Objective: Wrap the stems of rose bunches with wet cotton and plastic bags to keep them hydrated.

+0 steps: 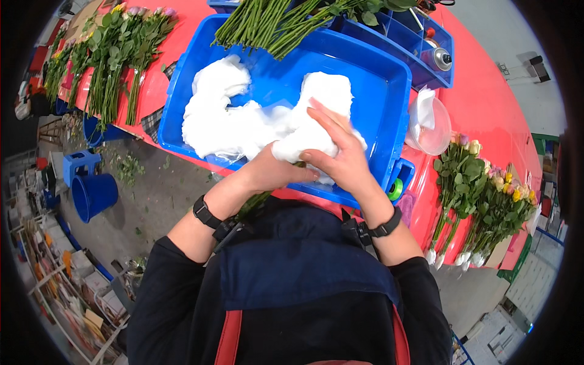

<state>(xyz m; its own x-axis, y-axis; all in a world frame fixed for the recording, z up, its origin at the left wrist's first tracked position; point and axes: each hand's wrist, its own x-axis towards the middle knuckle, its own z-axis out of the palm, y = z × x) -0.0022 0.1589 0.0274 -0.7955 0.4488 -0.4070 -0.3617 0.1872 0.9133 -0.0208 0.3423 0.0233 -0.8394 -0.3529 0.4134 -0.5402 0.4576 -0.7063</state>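
Observation:
Wet-looking white cotton wadding lies in a blue plastic tray before me. My left hand is closed around green flower stems and a wad of white cotton at their ends, over the tray's near edge. The stems run down towards my apron, and the blooms are hidden. My right hand cups the same cotton from the right, its thumb below and its slightly blurred fingers spread over the top. Clear plastic film shows by the tray's near rim.
Cut stems lie across the tray's far rim. Beyond it, a blue divided caddy holds a spray can. A clear plastic tub stands right of the tray. Rose bunches lie at left and right. A blue bucket is on the floor.

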